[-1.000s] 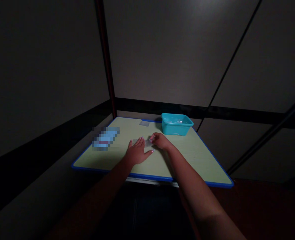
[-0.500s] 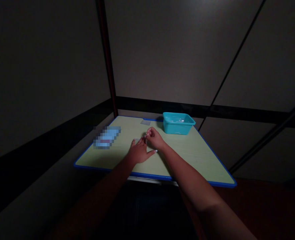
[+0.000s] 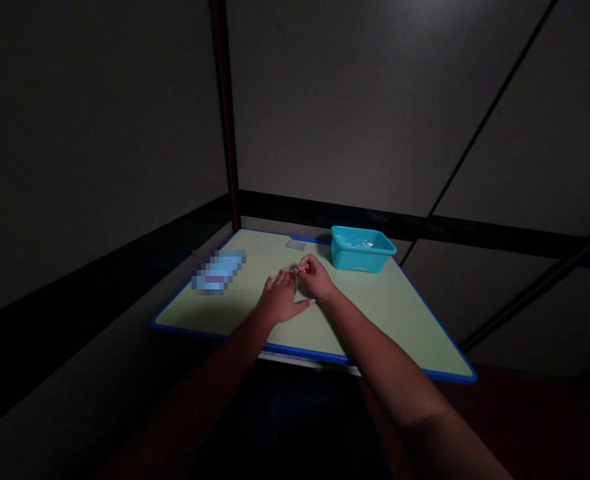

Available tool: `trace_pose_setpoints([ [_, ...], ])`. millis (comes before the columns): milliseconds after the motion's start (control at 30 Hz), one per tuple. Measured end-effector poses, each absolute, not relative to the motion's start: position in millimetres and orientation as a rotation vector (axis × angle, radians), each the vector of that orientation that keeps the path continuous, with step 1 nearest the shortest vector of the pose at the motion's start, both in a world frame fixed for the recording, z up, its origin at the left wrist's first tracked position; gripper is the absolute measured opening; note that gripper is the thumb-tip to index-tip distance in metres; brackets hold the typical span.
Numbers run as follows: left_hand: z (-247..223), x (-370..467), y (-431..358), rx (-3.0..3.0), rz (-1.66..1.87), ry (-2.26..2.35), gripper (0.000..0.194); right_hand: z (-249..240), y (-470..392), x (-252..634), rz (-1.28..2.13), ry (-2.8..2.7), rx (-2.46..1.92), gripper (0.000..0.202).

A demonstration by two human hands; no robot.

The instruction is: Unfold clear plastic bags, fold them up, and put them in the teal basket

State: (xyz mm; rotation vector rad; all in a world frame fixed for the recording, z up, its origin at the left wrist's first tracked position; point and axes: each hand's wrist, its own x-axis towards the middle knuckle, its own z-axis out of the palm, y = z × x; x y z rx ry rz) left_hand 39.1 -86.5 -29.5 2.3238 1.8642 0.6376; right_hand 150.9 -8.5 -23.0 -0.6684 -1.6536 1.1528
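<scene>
**Left hand (image 3: 279,303) flat, right hand (image 3: 316,277) curled at its fingertips**

At the left of the table (image 3: 395,320), a pixelated item (image 3: 219,272) lies near the side edge, well apart from the hands and so out of their way. Next, the left hand rests palm down, open, fingers reaching forward and thumb out to the side; it looks spread to steady something against the top. Behind the hands, a small sheet (image 3: 296,245) lies by the far edge. The right hand is bent inward, thumb and forefinger drawn close together right by the left fingertips, as fine finger work would call for. Whether it grips anything I cannot tell. Any piece being handled would be there, around the middle of the table, but fingers and dim light hide it. Farther right, the basket (image 3: 362,259) stands upright near the back, seemingly placed to be within reach without crowding the hands.

As for materials, the pixelated item shows only pale blue with a reddish band. The table is pale yellow-green, smooth-looking, edged in blue. The sheet is greyish, flat, four-sided, perhaps see-through plastic. The basket is turquoise, apparently plastic, with rounded corners and a rolled rim; something clear and shiny (image 3: 368,244) glints inside.
</scene>
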Motion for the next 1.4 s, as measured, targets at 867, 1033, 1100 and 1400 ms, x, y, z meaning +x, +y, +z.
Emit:
trace_pose_setpoints([
  [867, -15, 23, -71, 0.871, 1.355, 1.002, 0.019, -30, -7, 149, 1.315, -1.779, -0.578, 0.021],
  [1033, -17, 25, -70, 0.805, 1.39, 1.094, 0.027, -30, -7, 150, 1.365, -1.691, -0.595, 0.024],
  [1100, -17, 26, -69, 0.809, 1.394, 1.109, 0.036, -29, -6, 151, 1.342, -1.667, -0.606, 0.024],
  [1400, -17, 27, -72, 0.975, 1.388, 1.322, 0.039, -24, 1, 168, 1.172, -1.809, -0.882, 0.028],
])
